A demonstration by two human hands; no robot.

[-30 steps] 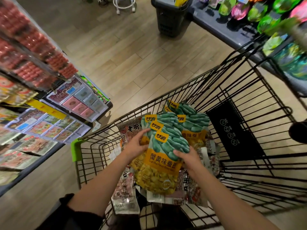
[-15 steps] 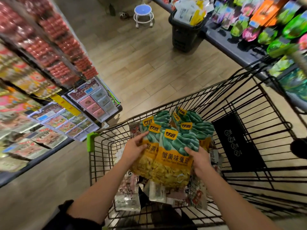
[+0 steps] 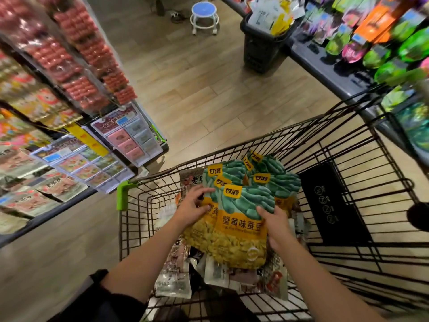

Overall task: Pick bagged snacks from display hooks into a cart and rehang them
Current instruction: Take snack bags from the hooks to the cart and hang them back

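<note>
Both hands, left hand [image 3: 193, 211] and right hand [image 3: 276, 225], grip the stack of green-yellow snack bags [image 3: 239, 219] above the cart [image 3: 348, 205], fingers curled on its edges. Next probably comes carrying them to the hooks.

There is one view only, from a wide-angle camera on the person's head, tipped forward and steeply down along both forearms into the wire cart [image 3: 348, 182] close below. The wooden floor [image 3: 197, 89] of the aisle runs away toward the top edge, and the lens bends the display racks [image 3: 58, 77] at left and the shelf [image 3: 325, 73] at right inward.
</note>
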